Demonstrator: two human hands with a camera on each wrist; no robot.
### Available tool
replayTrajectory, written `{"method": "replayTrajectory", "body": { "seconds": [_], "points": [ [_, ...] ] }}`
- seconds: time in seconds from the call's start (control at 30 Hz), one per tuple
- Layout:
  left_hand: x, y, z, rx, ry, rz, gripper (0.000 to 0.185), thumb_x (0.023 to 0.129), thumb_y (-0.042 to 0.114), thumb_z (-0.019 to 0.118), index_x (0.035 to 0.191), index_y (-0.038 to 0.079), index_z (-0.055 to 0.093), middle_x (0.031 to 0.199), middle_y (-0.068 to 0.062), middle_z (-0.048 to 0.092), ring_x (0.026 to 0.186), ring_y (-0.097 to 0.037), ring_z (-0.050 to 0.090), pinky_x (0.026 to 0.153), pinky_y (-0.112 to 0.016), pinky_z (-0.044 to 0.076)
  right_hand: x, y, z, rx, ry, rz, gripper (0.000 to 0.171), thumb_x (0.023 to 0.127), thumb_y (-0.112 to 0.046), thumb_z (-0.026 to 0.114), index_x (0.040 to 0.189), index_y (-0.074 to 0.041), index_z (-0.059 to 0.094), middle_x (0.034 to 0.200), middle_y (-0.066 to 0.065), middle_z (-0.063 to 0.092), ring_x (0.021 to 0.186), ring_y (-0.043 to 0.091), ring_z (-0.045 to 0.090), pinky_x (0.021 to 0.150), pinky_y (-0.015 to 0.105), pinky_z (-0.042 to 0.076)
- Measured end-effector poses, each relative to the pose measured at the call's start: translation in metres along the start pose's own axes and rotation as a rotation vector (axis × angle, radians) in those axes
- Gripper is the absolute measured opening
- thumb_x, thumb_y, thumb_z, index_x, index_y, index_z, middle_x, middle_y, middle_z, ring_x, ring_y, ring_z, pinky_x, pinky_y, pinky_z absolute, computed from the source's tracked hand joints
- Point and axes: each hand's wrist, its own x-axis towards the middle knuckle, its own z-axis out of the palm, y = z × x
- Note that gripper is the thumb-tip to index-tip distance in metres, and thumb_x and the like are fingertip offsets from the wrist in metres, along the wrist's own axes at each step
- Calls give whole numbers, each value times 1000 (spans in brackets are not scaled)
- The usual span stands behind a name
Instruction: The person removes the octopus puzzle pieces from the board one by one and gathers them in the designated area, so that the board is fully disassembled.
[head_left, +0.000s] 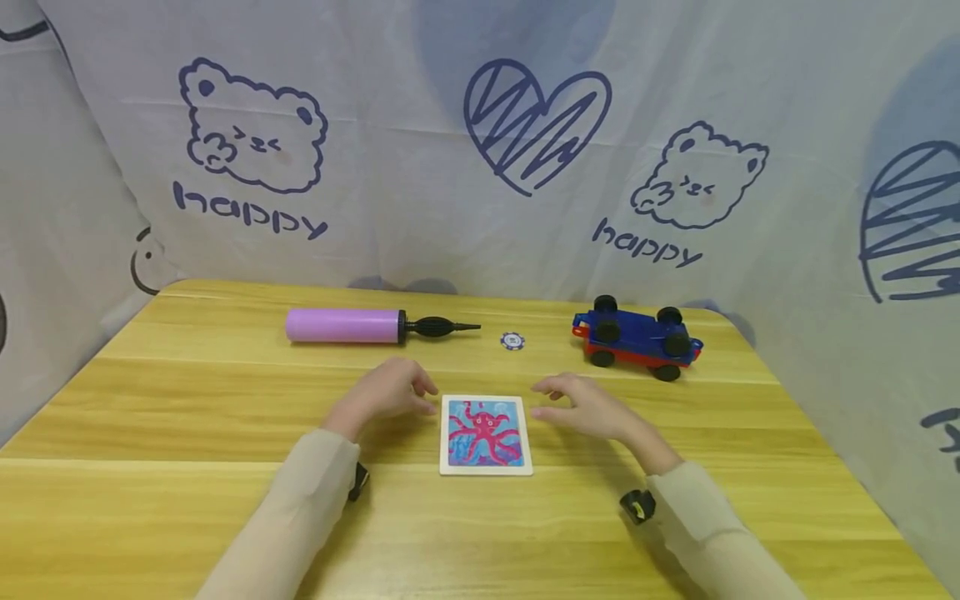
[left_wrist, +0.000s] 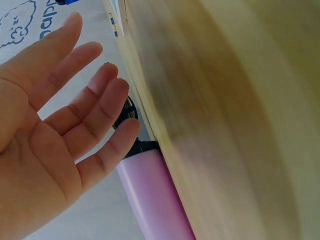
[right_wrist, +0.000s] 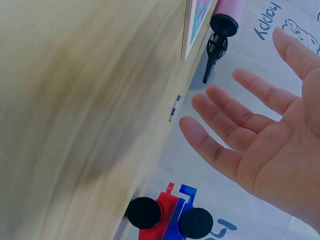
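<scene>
Two relaxed grips [head_left: 386, 392] [head_left: 588, 407], one octopus picture [head_left: 485, 437] between

Reads bright and even in head view, stretched toward edges. Dimmer in wrist views: smears wood-grain table [left_wrist: 245, 130] into soft focus under diffuse shadows, shows faint sheen along lilac hand pump [left_wrist: 155, 195].

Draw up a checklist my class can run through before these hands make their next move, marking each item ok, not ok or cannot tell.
1. Left hand free: ok, it holds nothing.
2. Right hand free: ok, it holds nothing.
3. Octopus picture face up between the hands: ok.
4. Purple pump lying clear of both hands: ok.
5. All wheels of the red-and-blue toy on the table: not ok, the blue part's point upward.
6. Underside of the chip marked: cannot tell, hidden.
</scene>
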Motion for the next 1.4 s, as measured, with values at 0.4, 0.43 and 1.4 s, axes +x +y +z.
{"method": "replayTrajectory", "body": {
  "seconds": [0.4, 0.43, 1.4],
  "points": [
    [18, 1, 1, -157, -88, -19, 34, 72, 12, 75, 102, 0, 64, 82, -5, 61, 76, -16, 55, 69, -28, 45, 13, -5, 3, 64, -64, -18, 42, 87, -27, 57, 116, 4, 54, 112, 16, 56, 95, 25, 53, 78, 36, 44],
    [19, 1, 1, -162, -95, -23, 34, 72, 12, 75, 101, 0, 64, 83, -5, 61, 76, -16, 55, 69, -28, 45, 14, -6, 3, 68, -67, -15, 42, 87, -26, 58, 116, 4, 55, 111, 15, 57, 94, 24, 53, 78, 35, 43],
    [30, -8, 4, -354, -209, -205, 21, 73, 4, 72, 92, 1, 63, 62, -2, 50, 55, -11, 46, 51, -22, 41, 67, -26, 29, 285, -160, 172, 22, 80, -2, 65, 101, 1, 64, 72, 2, 59, 56, 11, 49, 53, 24, 43]
  ]
}}
